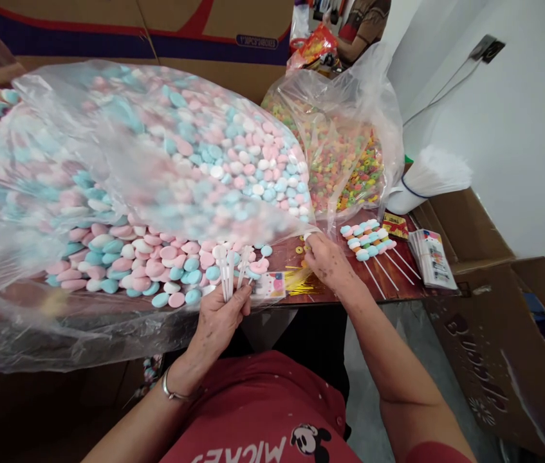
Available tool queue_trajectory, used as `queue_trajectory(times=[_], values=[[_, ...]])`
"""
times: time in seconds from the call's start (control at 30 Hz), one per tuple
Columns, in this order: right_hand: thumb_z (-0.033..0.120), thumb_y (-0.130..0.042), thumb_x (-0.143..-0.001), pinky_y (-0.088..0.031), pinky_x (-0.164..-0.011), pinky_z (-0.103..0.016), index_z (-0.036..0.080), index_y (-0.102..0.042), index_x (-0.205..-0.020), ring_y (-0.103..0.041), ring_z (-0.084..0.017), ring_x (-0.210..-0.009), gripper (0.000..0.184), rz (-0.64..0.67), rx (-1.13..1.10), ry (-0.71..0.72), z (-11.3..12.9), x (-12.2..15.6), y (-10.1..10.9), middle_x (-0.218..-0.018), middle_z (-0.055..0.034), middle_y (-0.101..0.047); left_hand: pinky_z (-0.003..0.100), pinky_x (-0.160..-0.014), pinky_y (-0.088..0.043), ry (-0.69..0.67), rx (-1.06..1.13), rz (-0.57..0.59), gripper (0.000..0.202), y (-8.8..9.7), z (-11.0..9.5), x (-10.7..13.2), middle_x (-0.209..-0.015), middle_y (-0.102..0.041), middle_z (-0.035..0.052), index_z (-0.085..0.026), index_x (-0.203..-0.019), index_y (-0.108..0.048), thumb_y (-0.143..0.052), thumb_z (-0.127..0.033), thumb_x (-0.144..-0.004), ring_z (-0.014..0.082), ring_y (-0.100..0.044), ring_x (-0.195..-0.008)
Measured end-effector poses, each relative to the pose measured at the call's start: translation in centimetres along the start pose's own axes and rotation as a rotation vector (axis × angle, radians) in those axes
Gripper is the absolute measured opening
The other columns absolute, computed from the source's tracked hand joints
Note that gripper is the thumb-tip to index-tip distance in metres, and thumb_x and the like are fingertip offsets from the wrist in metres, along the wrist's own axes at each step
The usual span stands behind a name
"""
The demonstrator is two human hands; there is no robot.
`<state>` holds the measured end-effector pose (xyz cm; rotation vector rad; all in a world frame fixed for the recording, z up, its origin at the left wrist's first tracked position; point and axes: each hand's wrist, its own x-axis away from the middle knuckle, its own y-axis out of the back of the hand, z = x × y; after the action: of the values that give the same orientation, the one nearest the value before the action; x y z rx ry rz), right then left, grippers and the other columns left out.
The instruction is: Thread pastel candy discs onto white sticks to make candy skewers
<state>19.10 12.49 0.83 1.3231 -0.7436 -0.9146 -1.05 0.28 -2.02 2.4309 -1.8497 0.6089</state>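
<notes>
My left hand (219, 321) is closed around several thin white sticks (228, 275) that point up at the table's front edge. My right hand (326, 260) rests on the brown table (397, 286), fingers curled at a small candy ring (300, 249); what they pinch is too small to name. A big clear plastic bag (122, 161) of pink, blue and white marshmallow candies spreads before my left hand, with loose candies (156, 270) spilling out. Finished candy skewers (369, 239) lie just right of my right hand.
A second clear bag of small multicoloured ring candies (344, 161) stands behind my right hand. A bundle of white sticks (429, 177) and a stack of small packets (432, 258) lie at the right. Cardboard boxes (489, 321) surround the table. Another person (361, 26) sits far back.
</notes>
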Motion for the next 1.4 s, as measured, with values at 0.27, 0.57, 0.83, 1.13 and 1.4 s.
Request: queue_trajectory(times=[0.27,0.57,0.83,1.13,1.4], values=[[0.007,-0.046,-0.092,-0.044,-0.083,-0.033,0.014,-0.070,-0.097,-0.061,-0.024,-0.093,0.026,0.060,0.134,0.080,1.2,-0.8,-0.3,-0.097,-0.0128,-0.070,0.022,-0.037,-0.017,-0.049,-0.088,0.037,0.029,0.0,-0.3,0.1,-0.046,-0.049,-0.0051,-0.016,-0.069,-0.062,-0.069,-0.043,-0.075,0.0052,-0.028,-0.037],[0.006,-0.047,-0.092,-0.046,-0.079,-0.033,0.014,-0.067,-0.101,-0.059,-0.026,-0.097,0.023,-0.016,0.239,0.135,1.8,0.6,-1.2,-0.099,-0.0137,-0.068,0.023,-0.038,-0.016,-0.072,-0.160,0.057,0.036,0.1,-0.1,0.1,-0.047,-0.045,-0.0038,-0.017,-0.054,-0.055,-0.065,-0.041,-0.079,0.0062,-0.028,-0.041],[0.005,-0.049,-0.086,-0.048,-0.084,-0.035,0.014,-0.067,-0.091,-0.062,-0.024,-0.093,0.020,-0.093,-0.022,0.090,1.2,0.5,-1.9,-0.094,-0.0131,-0.069,0.024,-0.044,-0.026,-0.179,-0.325,0.096,0.039,0.3,0.0,-0.1,-0.047,-0.044,-0.0032,-0.019,-0.053,-0.053,-0.058,-0.039,-0.086,0.0095,-0.034,-0.045],[0.033,-0.075,-0.063,-0.048,-0.046,-0.021,0.019,-0.062,-0.075,-0.062,-0.011,-0.052,0.023,-0.224,-1.557,-0.404,3.4,0.5,-1.9,-0.063,0.0032,-0.067,0.024,-0.053,-0.032,-0.258,-0.474,0.169,0.037,0.3,0.0,-0.6,-0.051,-0.048,-0.0039,-0.019,-0.056,-0.051,-0.053,-0.036,-0.088,0.0110,-0.042,-0.051],[0.030,-0.080,-0.060,-0.055,-0.051,-0.022,0.018,-0.067,-0.074,-0.066,-0.011,-0.054,0.022,-0.238,-1.720,-0.378,4.8,0.7,-2.2,-0.064,0.0029,-0.069,0.024,-0.054,-0.032,-0.251,-0.522,0.181,0.037,0.2,-0.4,-0.5,-0.052,-0.049,-0.0038,-0.019,-0.057,-0.051,-0.051,-0.037,-0.089,0.0116,-0.044,-0.052]])
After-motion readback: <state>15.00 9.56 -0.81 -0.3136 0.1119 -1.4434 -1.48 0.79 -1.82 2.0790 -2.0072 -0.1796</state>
